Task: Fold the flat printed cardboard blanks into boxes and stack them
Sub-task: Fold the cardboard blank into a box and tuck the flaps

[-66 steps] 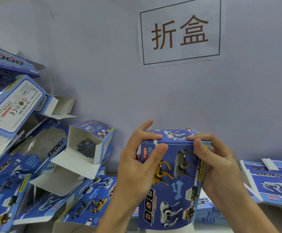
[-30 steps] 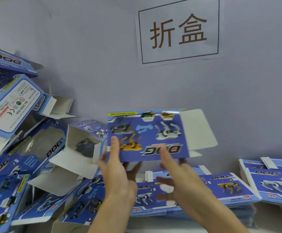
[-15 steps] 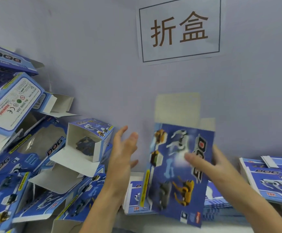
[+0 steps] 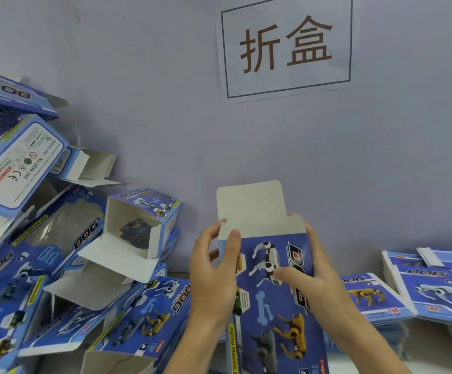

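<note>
I hold a blue printed box [image 4: 276, 306] upright in front of me, robot dogs on its face and its white top flap [image 4: 250, 206] standing open. My left hand [image 4: 215, 276] pinches the box's upper left edge, thumb on the front. My right hand [image 4: 309, 279] grips the right side, thumb across the printed face. A heap of folded blue boxes [image 4: 57, 252] with open flaps lies to the left. Flat blanks [image 4: 373, 298] are stacked low on the right, partly hidden behind my right arm.
A grey wall [image 4: 165, 103] stands close behind, with a paper sign [image 4: 287, 47] of two characters. A second stack of flat blanks [image 4: 440, 287] sits at the far right. The pile on the left rises high and leans toward the middle.
The box, held sideways a second ago, has been turned upright with the open flap at the top. My left hand, free half a second ago, now holds its left edge.
</note>
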Motion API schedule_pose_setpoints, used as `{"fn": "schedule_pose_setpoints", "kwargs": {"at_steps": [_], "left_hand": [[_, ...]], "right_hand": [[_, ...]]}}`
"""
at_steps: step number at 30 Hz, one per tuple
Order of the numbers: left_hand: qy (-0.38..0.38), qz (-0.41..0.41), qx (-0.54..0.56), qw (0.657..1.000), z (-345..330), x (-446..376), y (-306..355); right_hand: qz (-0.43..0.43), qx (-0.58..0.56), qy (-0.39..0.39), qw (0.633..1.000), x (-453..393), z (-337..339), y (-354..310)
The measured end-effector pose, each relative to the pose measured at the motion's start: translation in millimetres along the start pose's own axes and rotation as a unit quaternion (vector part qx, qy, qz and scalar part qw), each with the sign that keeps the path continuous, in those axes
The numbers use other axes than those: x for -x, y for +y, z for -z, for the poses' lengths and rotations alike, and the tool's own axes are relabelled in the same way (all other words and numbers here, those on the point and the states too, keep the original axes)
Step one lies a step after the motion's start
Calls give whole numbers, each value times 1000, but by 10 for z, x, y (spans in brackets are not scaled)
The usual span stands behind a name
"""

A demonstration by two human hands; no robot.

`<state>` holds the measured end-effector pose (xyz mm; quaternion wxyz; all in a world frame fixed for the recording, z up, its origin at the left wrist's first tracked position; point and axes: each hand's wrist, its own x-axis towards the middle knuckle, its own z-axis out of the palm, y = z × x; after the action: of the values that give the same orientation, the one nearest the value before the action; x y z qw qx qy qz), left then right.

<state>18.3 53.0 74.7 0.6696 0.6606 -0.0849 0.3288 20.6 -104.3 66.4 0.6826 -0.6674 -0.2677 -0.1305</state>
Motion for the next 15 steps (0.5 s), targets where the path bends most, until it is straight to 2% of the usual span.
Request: {"fn": "schedule_pose_setpoints", "kwargs": {"at_steps": [3,6,10,15], "left_hand": [[-28,57,22,998,5,8,-46],[-26,100,35,994,-31,32,-79],[-17,124,13,992,-57,17,-130],[-86,146,57,984,-34,15,-11]], "right_hand": [[-63,-28,-20,997,-66,17,-56],[-80,12,37,996,-143,30,-20],[-90,50,70,992,-92,-10,-17],[-124,41,106,986,-99,37,8]]}}
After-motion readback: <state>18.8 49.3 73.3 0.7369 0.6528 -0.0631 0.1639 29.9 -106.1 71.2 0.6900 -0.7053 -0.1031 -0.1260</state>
